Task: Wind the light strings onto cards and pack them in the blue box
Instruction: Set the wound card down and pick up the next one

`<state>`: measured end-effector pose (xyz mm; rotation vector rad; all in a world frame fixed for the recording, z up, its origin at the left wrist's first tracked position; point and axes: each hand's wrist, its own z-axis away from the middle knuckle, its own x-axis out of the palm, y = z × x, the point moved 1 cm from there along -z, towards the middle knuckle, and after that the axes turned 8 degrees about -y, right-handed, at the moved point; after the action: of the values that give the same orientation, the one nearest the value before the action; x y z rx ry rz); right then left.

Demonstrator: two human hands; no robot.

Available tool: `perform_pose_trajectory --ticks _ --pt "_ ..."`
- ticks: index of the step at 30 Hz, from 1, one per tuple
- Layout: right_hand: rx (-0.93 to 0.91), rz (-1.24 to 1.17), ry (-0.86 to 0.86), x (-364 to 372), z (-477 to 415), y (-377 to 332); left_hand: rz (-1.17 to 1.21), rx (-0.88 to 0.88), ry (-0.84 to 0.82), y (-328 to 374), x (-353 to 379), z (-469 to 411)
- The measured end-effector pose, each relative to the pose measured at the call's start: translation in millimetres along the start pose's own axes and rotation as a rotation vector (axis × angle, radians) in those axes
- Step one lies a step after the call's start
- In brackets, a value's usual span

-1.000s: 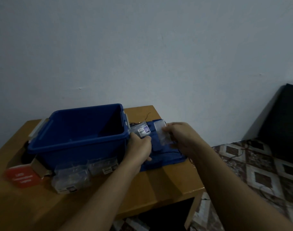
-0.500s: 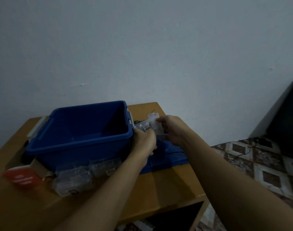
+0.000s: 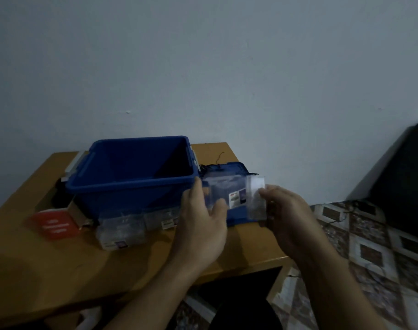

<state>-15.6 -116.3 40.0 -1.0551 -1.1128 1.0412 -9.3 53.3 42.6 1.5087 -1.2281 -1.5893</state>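
One open blue plastic box [image 3: 131, 177] stands on a wooden table [image 3: 227, 253]; no contents show in the part of its interior that is visible. Two clear plastic packets [image 3: 122, 232] lie against its near wall, beside one red card [image 3: 56, 226]. A third clear packet with a printed label [image 3: 236, 194] is grasped at opposite ends by the left hand [image 3: 203, 222] and right hand [image 3: 288, 215] (above a blue lid [image 3: 236, 167] just right of the box).

Blue box [image 3: 131, 186]: smooth plastic, slight sheen. Table [image 3: 48, 270]: smooth wood-look top, matt. Packet [image 3: 231, 194]: clear glossy plastic. Red card [image 3: 54, 225]: matt paper. Floor [image 3: 369, 246]: patterned tile.
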Motion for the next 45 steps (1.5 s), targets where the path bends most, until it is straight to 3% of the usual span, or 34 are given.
perform_pose_trajectory --ticks 5,10,14,21,32,45 --pt "0.029 0.12 -0.099 36 34 33 -0.085 -0.055 0.036 -40 -33 31" --pt "0.078 0.15 -0.223 67 39 57 0.007 -0.133 0.084 -88 -67 49" --pt "0.044 0.233 -0.249 84 40 59 -0.049 -0.067 0.01 -103 -82 57" --pt "0.032 0.5 -0.349 85 37 58 -0.058 0.051 0.025 -127 -90 49" --pt "-0.242 0.482 -0.315 86 15 27 -0.026 0.092 0.002 -143 -90 46" --pt "-0.377 0.783 -0.354 109 5 33 -0.067 0.134 -0.021 -151 -92 48"
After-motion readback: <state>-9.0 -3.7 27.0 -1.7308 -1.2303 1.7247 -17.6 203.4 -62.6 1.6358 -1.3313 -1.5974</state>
